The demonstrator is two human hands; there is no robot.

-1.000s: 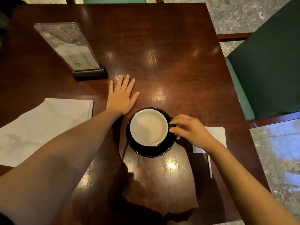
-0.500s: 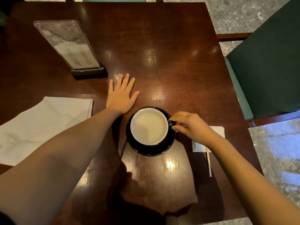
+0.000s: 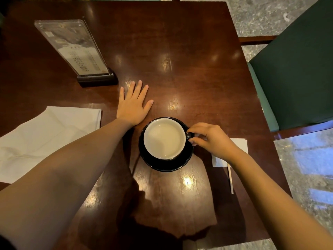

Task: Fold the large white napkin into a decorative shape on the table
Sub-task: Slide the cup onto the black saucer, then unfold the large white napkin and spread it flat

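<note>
The large white napkin (image 3: 45, 139) lies creased and flat at the table's left edge, partly under my left forearm. My left hand (image 3: 133, 104) rests palm down on the dark wooden table (image 3: 180, 42), fingers spread, holding nothing. It is to the right of the napkin and apart from it. My right hand (image 3: 210, 139) pinches the handle of a black cup (image 3: 164, 138) full of pale milky drink, which stands on a black saucer (image 3: 167, 164) in the middle of the table.
A clear menu stand (image 3: 75, 49) on a dark base stands at the back left. A small white paper napkin (image 3: 239, 144) and a wooden stirrer (image 3: 230, 179) lie under my right wrist. A green chair (image 3: 297, 69) stands at the right.
My right hand's fingers have closed in on the cup's handle. The left hand, cup and napkin have stayed in place.
</note>
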